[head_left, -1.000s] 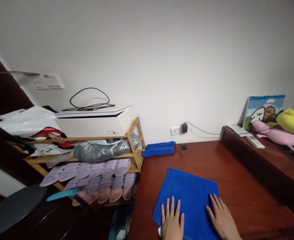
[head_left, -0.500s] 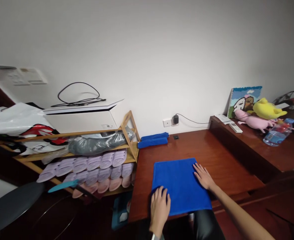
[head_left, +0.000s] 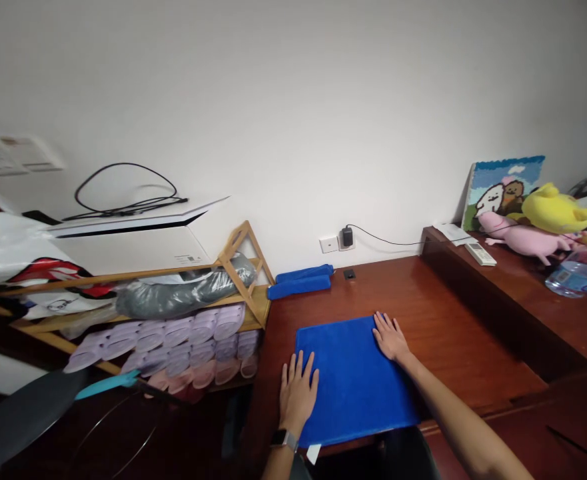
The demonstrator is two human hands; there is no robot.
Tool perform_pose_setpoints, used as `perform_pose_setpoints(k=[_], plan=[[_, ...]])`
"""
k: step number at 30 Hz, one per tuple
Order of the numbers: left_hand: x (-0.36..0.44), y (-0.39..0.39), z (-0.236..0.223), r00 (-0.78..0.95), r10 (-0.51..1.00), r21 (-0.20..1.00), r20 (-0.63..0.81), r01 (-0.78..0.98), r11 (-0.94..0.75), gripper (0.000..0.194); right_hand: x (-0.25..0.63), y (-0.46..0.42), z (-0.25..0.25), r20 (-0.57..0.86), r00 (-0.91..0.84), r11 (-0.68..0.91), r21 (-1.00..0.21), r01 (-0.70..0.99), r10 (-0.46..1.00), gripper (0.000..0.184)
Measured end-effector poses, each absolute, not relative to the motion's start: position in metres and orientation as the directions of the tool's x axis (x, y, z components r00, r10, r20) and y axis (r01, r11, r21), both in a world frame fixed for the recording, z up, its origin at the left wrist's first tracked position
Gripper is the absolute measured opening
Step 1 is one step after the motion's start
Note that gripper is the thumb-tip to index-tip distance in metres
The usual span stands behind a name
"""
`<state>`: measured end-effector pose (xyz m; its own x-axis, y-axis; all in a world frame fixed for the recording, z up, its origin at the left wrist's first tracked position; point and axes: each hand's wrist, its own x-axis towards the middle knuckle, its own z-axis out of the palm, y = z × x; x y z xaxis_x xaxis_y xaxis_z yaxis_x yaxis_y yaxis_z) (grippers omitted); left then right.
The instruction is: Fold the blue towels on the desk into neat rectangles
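A blue towel (head_left: 356,380) lies flat on the reddish-brown desk (head_left: 433,320), its near edge at the desk's front edge, where a white tag (head_left: 314,454) sticks out. My left hand (head_left: 298,392), with a watch on the wrist, rests on the towel's left edge, fingers spread. On the far right corner lies my right hand (head_left: 390,337), its fingers stretched out flat. Neither hand grips anything. Two rolled blue towels (head_left: 300,283) sit at the desk's back left, against the wall.
Left of the desk stands a wooden rack (head_left: 246,280) with purple slippers (head_left: 178,331) and a white box (head_left: 133,247). A raised ledge (head_left: 538,293) on the right bears plush toys, a remote (head_left: 480,253) and a plastic bottle (head_left: 576,273). A black plug (head_left: 347,235) is in the wall.
The towel has turned from a slant to nearly square with the desk edge. My right hand has moved to its far corner; my left hand has shifted to its left edge. The view has shifted too.
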<state>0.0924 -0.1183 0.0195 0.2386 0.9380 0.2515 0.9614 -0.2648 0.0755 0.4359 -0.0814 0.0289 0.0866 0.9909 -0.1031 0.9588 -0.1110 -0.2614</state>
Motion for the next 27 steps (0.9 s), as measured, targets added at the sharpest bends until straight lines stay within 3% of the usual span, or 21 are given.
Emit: perform_pose_setpoints(k=[5, 9, 13, 16, 23, 27], plan=[[0.147, -0.097, 0.039, 0.325, 0.890, 0.100, 0.321, 0.922, -0.374, 0.055, 0.436, -0.082, 0.020, -0.075, 0.086, -0.104, -0.287, 0.952, 0.993, 0.067], [0.244, -0.069, 0.038, 0.512, 0.821, 0.181, 0.251, 0.809, -0.560, 0.055, 0.437, -0.082, 0.018, -0.069, 0.078, -0.095, -0.293, 0.951, 0.995, 0.066], [0.295, -0.049, 0.021, 0.533, 0.836, 0.229, 0.133, 0.804, -0.549, 0.056, 0.439, -0.080, 0.012, -0.075, 0.076, -0.094, -0.277, 0.956, 0.994, 0.066], [0.270, -0.041, 0.014, 0.514, 0.851, 0.201, 0.111, 0.827, -0.526, 0.057, 0.439, -0.078, 0.006, -0.056, 0.105, -0.116, -0.262, 0.958, 0.993, 0.067], [0.124, -0.020, 0.018, 0.304, 0.946, 0.079, 0.114, 0.946, -0.313, 0.060, 0.443, -0.064, 0.009, -0.050, 0.058, -0.068, -0.218, 0.974, 0.997, 0.067], [0.092, -0.009, 0.015, 0.274, 0.953, 0.072, 0.126, 0.956, -0.284, 0.062, 0.443, -0.056, 0.011, -0.042, 0.072, -0.080, -0.223, 0.971, 0.997, 0.068]])
